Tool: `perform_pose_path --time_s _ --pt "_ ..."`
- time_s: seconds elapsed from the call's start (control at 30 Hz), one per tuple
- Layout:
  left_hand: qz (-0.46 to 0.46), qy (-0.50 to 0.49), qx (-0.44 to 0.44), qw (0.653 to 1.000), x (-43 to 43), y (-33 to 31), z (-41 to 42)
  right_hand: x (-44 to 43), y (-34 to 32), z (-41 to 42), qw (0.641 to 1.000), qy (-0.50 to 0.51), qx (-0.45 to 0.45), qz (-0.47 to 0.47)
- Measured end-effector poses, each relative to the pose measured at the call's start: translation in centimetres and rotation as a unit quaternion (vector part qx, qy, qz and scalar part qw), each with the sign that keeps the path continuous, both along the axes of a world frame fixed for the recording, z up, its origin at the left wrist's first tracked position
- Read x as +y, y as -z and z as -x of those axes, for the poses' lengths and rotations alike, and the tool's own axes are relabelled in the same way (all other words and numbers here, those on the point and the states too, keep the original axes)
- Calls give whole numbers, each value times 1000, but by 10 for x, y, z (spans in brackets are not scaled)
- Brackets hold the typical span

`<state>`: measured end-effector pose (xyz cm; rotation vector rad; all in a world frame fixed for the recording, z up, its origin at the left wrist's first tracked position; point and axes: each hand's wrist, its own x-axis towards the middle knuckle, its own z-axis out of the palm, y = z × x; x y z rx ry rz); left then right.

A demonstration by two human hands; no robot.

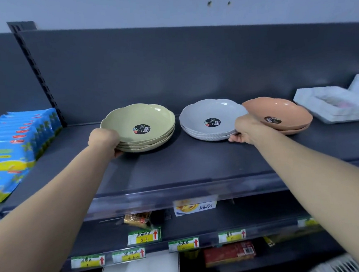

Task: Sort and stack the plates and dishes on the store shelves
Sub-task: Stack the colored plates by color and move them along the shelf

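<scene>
- Head view: on the top shelf (197,160), the left hand (103,139) curls round the rim of the green stack (143,123).
- The right hand (248,130) meets the grey stack (209,114) beside the orange stack (284,111); whether it grips is hidden.
- Sorting looks done; lining the stacks up likely needs gentle, even nudges.

- Looks like a shop: tiered dark shelves (197,160) with a slotted upright (38,76).
- Handwritten price tags (143,236) with red arrows clipped along the shelf edges.
- Identical blue packs (14,144) in rows; plates (149,114) bearing round stickers (139,129).

Both arms stretch forward, left hand (103,139) gripping the green plates (145,117), right hand (247,130) gripping the grey plates (206,112).
</scene>
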<state>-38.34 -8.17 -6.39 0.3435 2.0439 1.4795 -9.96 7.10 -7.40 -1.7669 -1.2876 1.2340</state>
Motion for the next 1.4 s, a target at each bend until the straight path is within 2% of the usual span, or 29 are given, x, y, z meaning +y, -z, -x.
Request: perform_pose_path --time_s 0.37,0.47,0.57,0.63,0.77,0.87,1.03,1.3,1.4 --pt "-8 -6 -7 1000 0 5 4 -10 -6 -5 1000 -16 -5 27" --pt "-11 -2 -4 1000 -3 4 4 -18 -10 -10 997 -19 -72 12" --pt "-21 3 4 1000 -9 0 3 -29 -21 -11 971 -6 -218 -97" --pt "-31 7 10 999 -14 -6 4 -36 -30 -2 956 -6 -249 -156" --pt "-59 38 15 997 -26 -20 0 -54 -43 33 968 -72 -153 -188" --pt "-76 66 24 995 -33 -31 -8 -75 -50 49 982 -122 -33 -138" --pt "-90 119 26 988 -43 -41 -30 -96 -58 51 984 -133 76 -93" --pt "-79 170 -12 982 -47 -49 -60 -97 -58 33 986 -106 75 -107" --pt "-82 143 -25 986 -45 -48 -67 -86 -58 23 988 -43 107 -98"
